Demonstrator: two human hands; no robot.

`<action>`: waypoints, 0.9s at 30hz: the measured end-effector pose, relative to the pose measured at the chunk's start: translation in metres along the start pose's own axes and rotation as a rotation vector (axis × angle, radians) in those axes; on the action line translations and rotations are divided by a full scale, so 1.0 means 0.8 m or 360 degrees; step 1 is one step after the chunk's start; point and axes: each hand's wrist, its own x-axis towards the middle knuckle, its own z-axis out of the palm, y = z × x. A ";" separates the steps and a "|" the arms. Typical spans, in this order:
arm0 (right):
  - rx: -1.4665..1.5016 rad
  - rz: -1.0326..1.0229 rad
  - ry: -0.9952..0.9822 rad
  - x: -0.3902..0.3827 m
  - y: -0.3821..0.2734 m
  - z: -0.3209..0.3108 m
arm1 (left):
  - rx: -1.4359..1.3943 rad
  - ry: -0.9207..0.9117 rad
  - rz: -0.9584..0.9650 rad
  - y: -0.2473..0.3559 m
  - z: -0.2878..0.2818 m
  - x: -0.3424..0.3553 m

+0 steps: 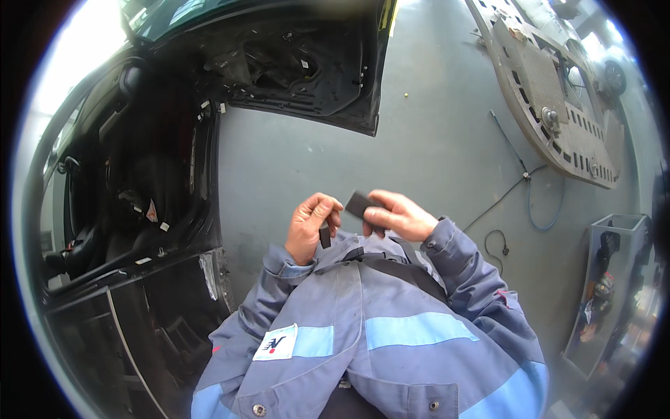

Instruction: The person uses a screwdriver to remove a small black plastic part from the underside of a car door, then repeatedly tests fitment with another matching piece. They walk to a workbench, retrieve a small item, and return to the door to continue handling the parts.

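Just above the collar of the blue-grey work jacket with pale blue bands (363,328), the left hand (312,225) curls its fingers and pinches a small dark narrow piece (325,236) that hangs down from them. Beside it, the right hand (399,214) grips a flat black rectangular piece (359,204) between thumb and fingers, held up between both hands. Beyond the jacket, to its left, stands an open black car door frame (202,209). Farther, up right, a grey perforated panel (558,105) lies on the grey floor (433,140).
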 end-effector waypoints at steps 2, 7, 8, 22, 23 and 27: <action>0.0087 -0.0171 0.0394 0.028 -0.017 -0.039 | -0.0016 0.0102 0.0001 0.017 -0.008 0.042; 0.0572 -0.0581 0.1197 0.131 -0.046 -0.130 | 0.0010 0.0093 -0.0147 0.056 -0.056 0.135; 0.0630 -0.0634 0.1245 0.153 -0.055 -0.149 | 0.0049 0.0077 -0.0163 0.062 -0.067 0.155; 0.0741 -0.0553 0.1596 0.308 -0.113 -0.299 | 0.0524 -0.0297 -0.0469 0.141 -0.135 0.320; 0.0734 -0.0545 0.1578 0.312 -0.114 -0.306 | 0.0510 -0.0308 -0.0454 0.141 -0.133 0.325; 0.0790 -0.0519 0.1617 0.323 -0.121 -0.327 | 0.0477 -0.0350 -0.0534 0.135 -0.120 0.345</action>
